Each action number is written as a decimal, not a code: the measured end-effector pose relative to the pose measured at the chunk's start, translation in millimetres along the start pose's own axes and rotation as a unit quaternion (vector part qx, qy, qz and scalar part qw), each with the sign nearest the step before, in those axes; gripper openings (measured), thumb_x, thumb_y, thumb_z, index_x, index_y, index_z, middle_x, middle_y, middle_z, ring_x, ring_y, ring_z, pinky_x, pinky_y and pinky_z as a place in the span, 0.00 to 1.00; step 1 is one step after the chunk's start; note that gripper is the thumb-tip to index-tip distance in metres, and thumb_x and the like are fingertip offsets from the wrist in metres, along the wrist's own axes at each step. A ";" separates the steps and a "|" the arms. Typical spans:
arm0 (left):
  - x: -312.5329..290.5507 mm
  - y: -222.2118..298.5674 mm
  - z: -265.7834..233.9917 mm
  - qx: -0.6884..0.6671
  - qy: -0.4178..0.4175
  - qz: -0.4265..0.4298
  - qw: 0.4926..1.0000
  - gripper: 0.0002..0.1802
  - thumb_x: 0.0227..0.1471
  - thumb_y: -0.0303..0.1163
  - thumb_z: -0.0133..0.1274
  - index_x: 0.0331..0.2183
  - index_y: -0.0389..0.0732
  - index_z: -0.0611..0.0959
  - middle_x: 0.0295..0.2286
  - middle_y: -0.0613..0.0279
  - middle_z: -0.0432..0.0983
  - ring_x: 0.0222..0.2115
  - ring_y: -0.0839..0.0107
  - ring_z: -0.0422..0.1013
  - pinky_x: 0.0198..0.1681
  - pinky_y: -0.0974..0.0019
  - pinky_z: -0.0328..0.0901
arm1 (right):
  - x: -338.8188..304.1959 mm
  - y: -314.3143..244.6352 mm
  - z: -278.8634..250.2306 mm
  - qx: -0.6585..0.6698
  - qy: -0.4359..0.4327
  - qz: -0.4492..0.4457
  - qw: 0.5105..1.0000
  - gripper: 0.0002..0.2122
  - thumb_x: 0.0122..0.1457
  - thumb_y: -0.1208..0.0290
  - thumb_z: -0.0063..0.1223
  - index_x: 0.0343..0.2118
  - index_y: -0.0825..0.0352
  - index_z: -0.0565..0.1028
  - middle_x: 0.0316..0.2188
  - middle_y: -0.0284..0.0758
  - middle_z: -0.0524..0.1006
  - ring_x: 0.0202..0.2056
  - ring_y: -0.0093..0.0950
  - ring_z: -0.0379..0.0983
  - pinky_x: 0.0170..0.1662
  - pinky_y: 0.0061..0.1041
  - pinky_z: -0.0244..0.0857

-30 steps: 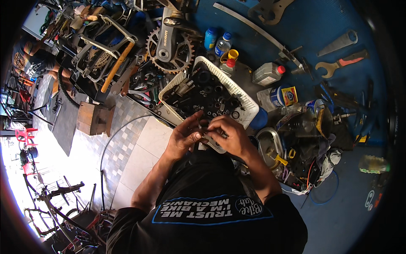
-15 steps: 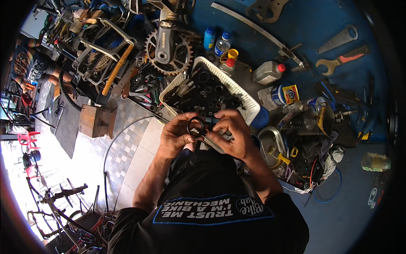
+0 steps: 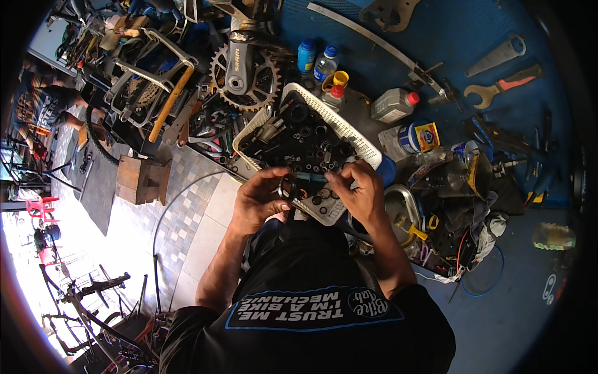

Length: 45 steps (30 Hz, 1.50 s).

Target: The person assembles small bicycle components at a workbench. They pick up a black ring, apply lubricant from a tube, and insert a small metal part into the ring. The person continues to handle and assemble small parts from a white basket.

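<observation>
My left hand [image 3: 255, 198] holds a dark ring [image 3: 287, 189] between thumb and fingertips, tilted nearly edge-on. My right hand [image 3: 360, 192] is apart from it, at the near right side of a white plastic basket [image 3: 363, 142]. Its fingers are curled toward the thumb, and anything small between them is hidden. Dark and silvery bicycle small parts, several rings among them, fill the basket. Between my hands, a pale tray [image 3: 329, 216] shows beside the basket's near edge, with a few small rings on it.
Beyond the basket stand a crankset with chainring [image 3: 244, 78], a blue bottle [image 3: 306, 56], a clear bottle [image 3: 326, 64] and a grey red-capped jug [image 3: 395, 105]. Tools hang on the blue wall at right. A wooden box [image 3: 142, 179] sits left. Another person [image 3: 43, 112] is at far left.
My right hand has left the ring and moved right to the basket's near side. The ring in my left hand has turned more edge-on. The small tray is now more visible.
</observation>
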State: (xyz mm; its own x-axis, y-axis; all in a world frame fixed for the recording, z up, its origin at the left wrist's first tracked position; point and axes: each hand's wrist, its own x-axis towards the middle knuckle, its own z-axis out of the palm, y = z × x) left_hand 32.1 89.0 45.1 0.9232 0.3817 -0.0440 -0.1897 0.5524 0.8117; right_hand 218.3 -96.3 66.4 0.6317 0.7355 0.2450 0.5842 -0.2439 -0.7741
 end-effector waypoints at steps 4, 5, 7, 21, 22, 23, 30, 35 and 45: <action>-2.2 1.9 -3.8 0.016 0.011 -0.018 1.000 0.38 0.46 0.23 0.73 0.57 0.33 0.75 0.51 0.49 0.77 0.45 0.65 0.77 0.46 0.62 0.76 | 19.2 -22.8 -4.3 -0.064 0.083 -0.110 0.988 0.08 0.53 0.75 0.70 0.36 0.63 0.82 0.26 0.30 0.77 0.33 0.34 0.75 0.43 0.33 0.70; -1.8 2.4 -3.6 0.019 0.012 -0.020 1.000 0.38 0.46 0.23 0.73 0.57 0.33 0.74 0.51 0.49 0.77 0.45 0.65 0.77 0.46 0.62 0.76 | 18.3 -20.3 -4.9 -0.042 0.080 -0.108 0.990 0.08 0.53 0.75 0.71 0.35 0.63 0.82 0.26 0.30 0.77 0.32 0.34 0.75 0.43 0.33 0.70; -1.8 4.2 -2.3 0.017 0.009 -0.024 1.000 0.38 0.46 0.23 0.72 0.57 0.32 0.74 0.50 0.50 0.78 0.45 0.64 0.78 0.46 0.62 0.76 | 7.3 -8.4 -5.2 0.001 0.044 -0.021 0.999 0.10 0.51 0.75 0.73 0.29 0.65 0.77 0.24 0.30 0.75 0.31 0.30 0.72 0.39 0.30 0.68; -3.6 -1.4 -12.4 0.057 -0.012 0.075 0.996 0.30 0.58 0.27 0.65 0.58 0.33 0.72 0.43 0.58 0.76 0.42 0.73 0.73 0.46 0.69 0.69 | 6.5 11.8 -20.5 -0.058 0.011 -0.001 0.998 0.06 0.64 0.74 0.62 0.42 0.67 0.78 0.28 0.34 0.80 0.22 0.27 0.74 0.24 0.28 0.66; -4.1 -3.0 -15.6 0.067 -0.012 0.082 0.994 0.28 0.59 0.29 0.64 0.57 0.33 0.73 0.43 0.58 0.76 0.41 0.73 0.73 0.46 0.69 0.69 | 7.6 12.3 -22.1 -0.070 0.018 0.012 0.997 0.06 0.64 0.73 0.62 0.41 0.67 0.79 0.27 0.34 0.80 0.22 0.27 0.74 0.25 0.28 0.66; -4.5 -3.4 -17.2 0.077 -0.012 0.089 0.993 0.26 0.60 0.31 0.63 0.56 0.33 0.73 0.43 0.58 0.76 0.41 0.73 0.73 0.45 0.70 0.69 | 10.5 9.8 -24.0 -0.080 0.025 0.024 0.996 0.05 0.64 0.73 0.62 0.40 0.67 0.79 0.26 0.34 0.80 0.23 0.27 0.74 0.25 0.29 0.66; -9.2 -3.9 -21.2 0.097 0.043 0.083 0.991 0.13 0.70 0.39 0.50 0.45 0.38 0.74 0.44 0.46 0.81 0.38 0.64 0.80 0.39 0.64 0.75 | 29.5 10.5 -28.1 -0.056 0.013 0.115 0.992 0.06 0.61 0.70 0.66 0.37 0.64 0.81 0.28 0.34 0.79 0.28 0.25 0.75 0.30 0.27 0.67; -10.5 -1.1 -22.7 0.136 0.080 0.092 0.983 0.15 0.73 0.42 0.40 0.46 0.41 0.72 0.44 0.42 0.82 0.36 0.60 0.81 0.35 0.62 0.75 | 47.9 6.1 -19.3 -0.087 0.117 -0.069 0.987 0.09 0.60 0.64 0.68 0.33 0.65 0.82 0.22 0.34 0.78 0.25 0.28 0.76 0.31 0.28 0.69; -19.4 12.0 -35.8 0.128 0.168 0.111 0.971 0.12 0.73 0.38 0.42 0.46 0.39 0.71 0.45 0.43 0.82 0.38 0.62 0.81 0.37 0.64 0.76 | 71.3 16.6 5.1 -0.126 0.012 -0.058 0.990 0.07 0.60 0.69 0.66 0.37 0.65 0.82 0.28 0.35 0.82 0.30 0.32 0.79 0.36 0.30 0.71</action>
State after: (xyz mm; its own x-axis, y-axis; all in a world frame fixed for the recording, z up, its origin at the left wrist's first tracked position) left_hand 0.0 114.7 34.9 0.7001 0.7140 -0.0039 -0.2420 0.2424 0.9395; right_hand 270.4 -44.8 68.1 0.5634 0.7535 0.3389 0.7599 -0.3115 -0.5706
